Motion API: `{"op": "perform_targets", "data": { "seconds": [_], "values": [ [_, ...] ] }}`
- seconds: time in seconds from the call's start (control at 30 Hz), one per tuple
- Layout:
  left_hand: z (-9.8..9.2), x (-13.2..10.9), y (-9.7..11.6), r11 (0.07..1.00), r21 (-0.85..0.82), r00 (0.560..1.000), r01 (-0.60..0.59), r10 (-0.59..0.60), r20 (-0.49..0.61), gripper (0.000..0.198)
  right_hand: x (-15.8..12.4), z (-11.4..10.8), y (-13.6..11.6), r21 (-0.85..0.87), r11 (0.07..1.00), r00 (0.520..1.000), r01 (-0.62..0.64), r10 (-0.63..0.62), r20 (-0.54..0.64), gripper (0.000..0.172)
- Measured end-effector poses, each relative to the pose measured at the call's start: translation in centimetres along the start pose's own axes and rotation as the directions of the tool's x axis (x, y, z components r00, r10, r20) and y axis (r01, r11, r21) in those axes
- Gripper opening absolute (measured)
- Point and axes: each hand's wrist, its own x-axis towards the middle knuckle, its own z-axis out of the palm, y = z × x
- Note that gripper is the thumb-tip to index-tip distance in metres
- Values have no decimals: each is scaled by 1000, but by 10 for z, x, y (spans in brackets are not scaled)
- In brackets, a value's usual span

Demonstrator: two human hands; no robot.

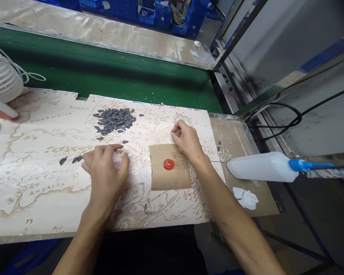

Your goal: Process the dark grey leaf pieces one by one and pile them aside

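Note:
My left hand (104, 177) rests palm down on a printed parchment-style map sheet (40, 191), fingers apart and holding nothing. Just left of it lie a few dark grey leaf-shaped pieces (76, 159), and a heap of the same pieces (114, 120) sits further up the sheet. My right hand (187, 139) sits at the top edge of a kraft paper envelope (179, 177), its fingertips pinched together on the map. Anything between them is hidden. A red wax seal (169, 164) lies on the envelope.
A white plastic squeeze bottle (260, 167) with a blue nozzle lies at the right, on a tan board (240, 141) with a crumpled white cloth (245, 198). A white fan (2, 72) stands at the left. A green belt (97, 65) runs behind the sheet, with blue crates (154, 15) beyond.

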Motion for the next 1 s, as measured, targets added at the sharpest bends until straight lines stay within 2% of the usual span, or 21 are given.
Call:
{"op": "perform_targets", "data": {
  "seconds": [0.23,0.4,0.5,0.57,0.6,0.67,0.77,0.9,1.0],
  "values": [
    [14,-16,35,991,-80,992,-108,113,62,21,9,2,-3,64,998,1000,-23,22,13,30],
    [9,-12,51,941,-318,979,-113,159,124,16,6,1,-9,256,963,996,-85,92,-16,24],
    [4,-6,64,837,-547,960,-40,183,210,15,-14,-6,-25,490,866,993,-95,120,-21,25],
    [2,-2,76,733,-677,945,69,170,281,15,-31,-12,-39,742,663,992,-96,129,12,38],
    [3,-1,82,675,-728,937,120,166,309,16,-39,-14,-45,814,572,991,-98,130,28,42],
    [5,1,92,564,-804,924,189,174,340,15,-53,-17,-56,877,471,991,-100,130,43,46],
    [10,1,100,452,-857,905,247,209,371,16,-66,-16,-63,890,446,987,-97,159,28,48],
    [17,-2,99,385,-871,883,304,230,410,14,-75,-11,-62,895,440,980,-69,196,-21,51],
    [19,-3,95,350,-870,872,347,220,437,16,-80,-10,-59,875,483,989,-10,136,-64,45]
  ]
}}
